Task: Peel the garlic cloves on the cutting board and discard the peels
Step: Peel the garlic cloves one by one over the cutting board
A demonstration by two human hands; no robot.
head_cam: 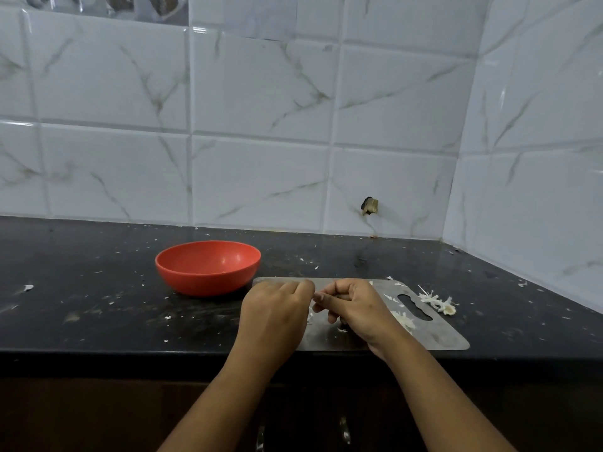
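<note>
Flat on a black, glossy, white-flecked stone desk [98, 321]: thin grey cutting board [447, 334], metallic-looking and matte, rounded at the corners, with a wavy-edged handle slot [414, 308] cut through its right end. Long axis left to right, slot end pointing right and slightly nearer. Above the board's left half, left hand [277, 308] and right hand [354, 305], backs up, fingers curled inward, fingertips meeting. In the gap between them, just a pale scrap [310, 316]; garlic clove or skin, cannot tell. Equally unclear whether either hand is clenched on anything, and which way the held thing's long axis runs. Papery white peels [404, 319] scattered on the board near the slot. More in a dry, stringy clump [437, 301] on the desk just right of the board. Just beside the board's far left corner, round red bowl [208, 269], smooth, plastic-looking, open side up. Behind, glossy white wall tiles [261, 93] veined like marble.
</note>
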